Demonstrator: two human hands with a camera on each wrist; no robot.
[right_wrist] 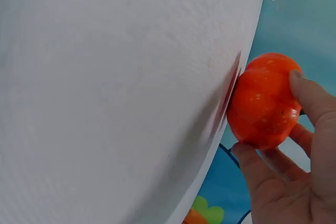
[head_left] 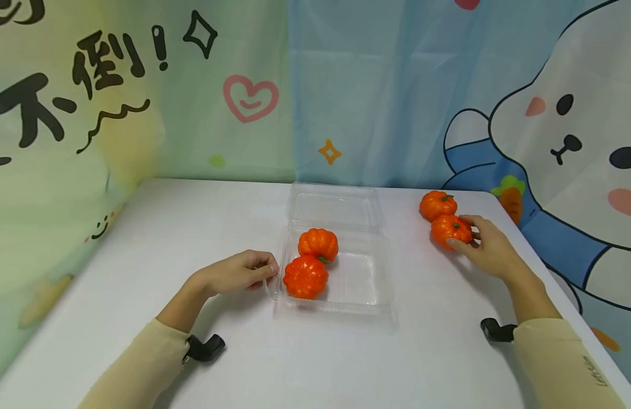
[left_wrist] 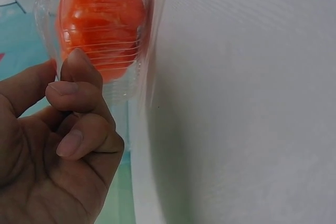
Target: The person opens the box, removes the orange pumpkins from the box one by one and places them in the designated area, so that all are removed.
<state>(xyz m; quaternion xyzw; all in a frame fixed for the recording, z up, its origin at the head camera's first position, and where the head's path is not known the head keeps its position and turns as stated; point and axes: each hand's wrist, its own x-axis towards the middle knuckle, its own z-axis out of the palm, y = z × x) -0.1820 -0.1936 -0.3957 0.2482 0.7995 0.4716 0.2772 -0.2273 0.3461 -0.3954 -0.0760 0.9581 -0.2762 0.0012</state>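
A clear plastic clamshell box (head_left: 358, 278) lies on the table with its lid (head_left: 336, 205) folded back. Two small orange pumpkins sit along its left side, a rear one (head_left: 318, 243) and a redder front one (head_left: 305, 277). My left hand (head_left: 245, 269) pinches the box's left rim between thumb and fingertips; the left wrist view shows a pumpkin (left_wrist: 102, 19) through the ribbed wall. Over at the right, my right hand (head_left: 486, 245) grips another pumpkin (right_wrist: 265, 100) with thumb and fingers around its sides. Right behind it is one more pumpkin (head_left: 438, 204) with a green stem.
The white table (head_left: 218, 216) ends at a back edge just behind the lid and at a slanting right edge near my right arm. A printed curtain (head_left: 366, 96) hangs behind. Black wrist mounts (head_left: 205, 347) are strapped at both sleeves.
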